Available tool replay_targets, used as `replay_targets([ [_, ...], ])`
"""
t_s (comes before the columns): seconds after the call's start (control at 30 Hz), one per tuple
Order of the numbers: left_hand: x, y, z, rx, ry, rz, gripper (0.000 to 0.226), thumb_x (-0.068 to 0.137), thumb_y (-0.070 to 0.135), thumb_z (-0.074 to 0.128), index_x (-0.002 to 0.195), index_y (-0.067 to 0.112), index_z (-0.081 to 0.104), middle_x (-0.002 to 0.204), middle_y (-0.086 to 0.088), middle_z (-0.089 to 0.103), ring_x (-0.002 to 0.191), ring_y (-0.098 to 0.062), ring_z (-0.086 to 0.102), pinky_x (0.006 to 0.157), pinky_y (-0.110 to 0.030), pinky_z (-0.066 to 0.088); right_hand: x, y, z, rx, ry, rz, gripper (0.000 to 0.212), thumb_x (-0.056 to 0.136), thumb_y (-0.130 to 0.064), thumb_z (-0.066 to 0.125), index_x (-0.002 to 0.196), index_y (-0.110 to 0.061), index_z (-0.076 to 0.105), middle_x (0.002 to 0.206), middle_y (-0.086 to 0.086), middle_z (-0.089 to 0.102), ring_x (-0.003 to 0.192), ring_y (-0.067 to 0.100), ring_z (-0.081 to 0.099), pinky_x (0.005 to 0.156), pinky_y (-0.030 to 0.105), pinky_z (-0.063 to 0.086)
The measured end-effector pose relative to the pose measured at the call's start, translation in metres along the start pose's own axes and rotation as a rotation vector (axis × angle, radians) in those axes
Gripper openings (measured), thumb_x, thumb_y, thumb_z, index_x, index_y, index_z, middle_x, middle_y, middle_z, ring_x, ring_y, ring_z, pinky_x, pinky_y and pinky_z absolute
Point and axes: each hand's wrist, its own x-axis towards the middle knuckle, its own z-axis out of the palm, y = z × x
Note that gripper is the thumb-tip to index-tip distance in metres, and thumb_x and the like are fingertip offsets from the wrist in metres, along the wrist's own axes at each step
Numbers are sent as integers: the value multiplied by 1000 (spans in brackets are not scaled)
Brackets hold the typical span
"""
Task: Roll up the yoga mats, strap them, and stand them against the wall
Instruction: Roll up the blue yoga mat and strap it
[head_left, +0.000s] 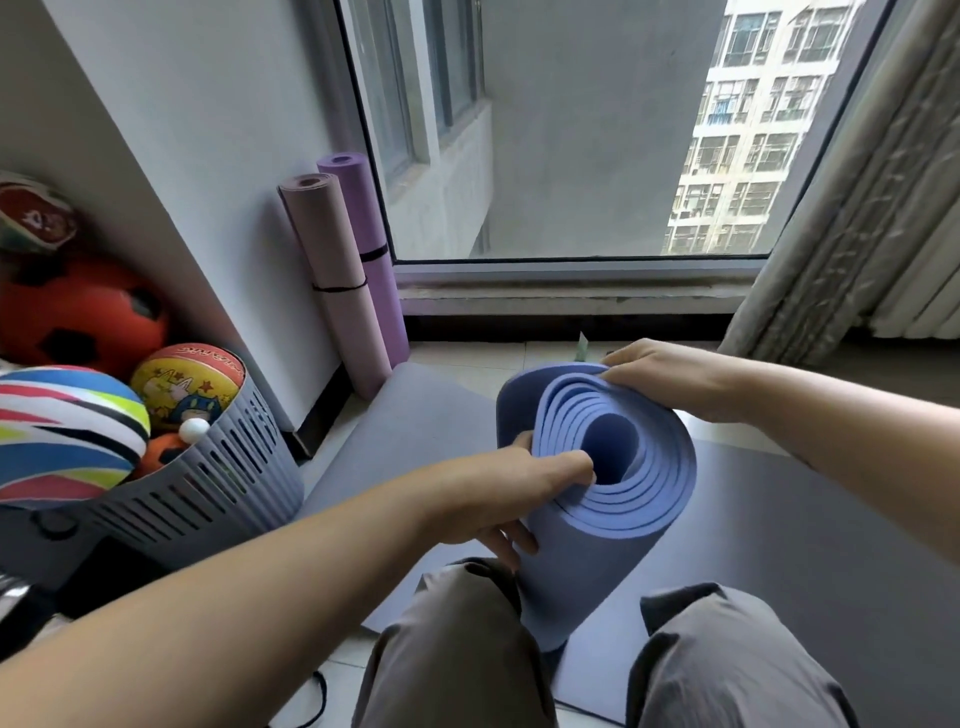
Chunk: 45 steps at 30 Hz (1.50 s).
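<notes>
The blue yoga mat (613, 525) is rolled into a fat foam cylinder and stands tilted between the person's knees (457, 623). Its open end faces up, showing a loose spiral of smooth, matte layers round a hollow core. The left hand (498, 493) grips the near-left rim, one finger laid across the coils towards the core and the others curled under the outer wrap; how many layers it pinches is hard to make out. The right hand (670, 379) holds the far rim, fingers curled over the edge.

Under the roll a flat grey mat (805, 519) covers the tiled floor. In the corner by the window, a mauve rolled mat (332, 270) and a purple rolled mat (374, 223) lean upright against the white wall, touching, each cinched by a thin black band. At left, a slotted grey plastic basket (208, 483) holds glossy, colourful balls. A ribbed pale curtain (857, 208) hangs at right.
</notes>
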Motion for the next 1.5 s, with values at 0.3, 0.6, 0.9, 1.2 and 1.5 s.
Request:
replay_targets([
  [0.3,-3,7,0,155,-54,68,49,93,50,46,134,26,34,126,-11,54,105,-32,64,96,-42,51,-18,-25,-15,-284,-407,19,46,79,-29,75,120,-20,57,109,3,68,97,21,68,85,46,57],
  [0.6,-2,9,-3,236,236,89,59,83,59,56,124,20,39,108,-3,60,93,-22,65,81,-34,54,-34,-20,19,-700,59,-101,36,81,-37,64,114,-31,53,101,-7,61,88,16,57,71,29,49],
  [0.9,-4,40,3,487,387,375,35,67,38,59,91,13,64,87,-8,69,83,-25,67,67,-38,54,-55,-29,15,-927,174,-186,44,78,-29,56,121,-40,50,103,-6,62,85,19,52,66,29,38],
  [1.2,33,36,20,120,556,321,52,73,47,57,107,9,49,94,-9,61,79,-22,61,57,-30,47,-31,-16,-7,-1336,414,-722,25,77,-17,65,101,-23,64,103,-1,63,94,23,58,79,36,48],
  [1.5,59,19,31,-453,480,101,69,57,49,53,107,2,61,95,-19,68,77,-30,69,55,-35,60,-67,6,34,-1070,222,-249,69,78,-62,59,132,-21,47,125,-5,50,132,18,29,117,54,1],
])
